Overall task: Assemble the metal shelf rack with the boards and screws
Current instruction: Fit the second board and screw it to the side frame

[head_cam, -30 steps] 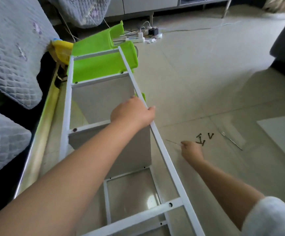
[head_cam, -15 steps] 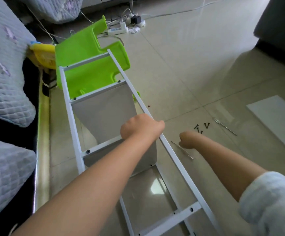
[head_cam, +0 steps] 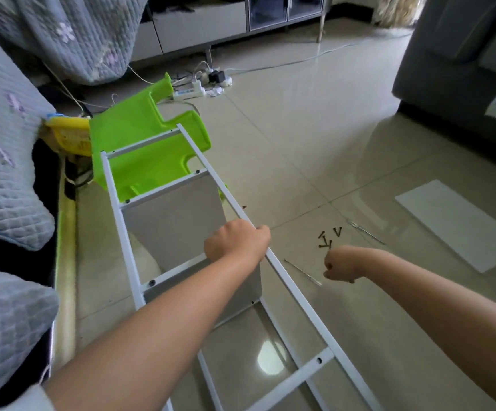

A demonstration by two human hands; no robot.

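left hand (head_cam: 236, 244) gripping rack rail (head_cam: 294, 287), open floor (head_cam: 315, 137) rightward

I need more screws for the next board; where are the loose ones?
In the head view, the loose screws lie on the floor tiles right of the rack frame, just beyond the right hand.

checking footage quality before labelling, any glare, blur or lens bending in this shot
Head view: a bright round glare spot sits on the glossy floor inside the white frame; wide-angle bending curves the sofa and cabinet at the edges; the left hand, right hand and screws look fairly sharp.
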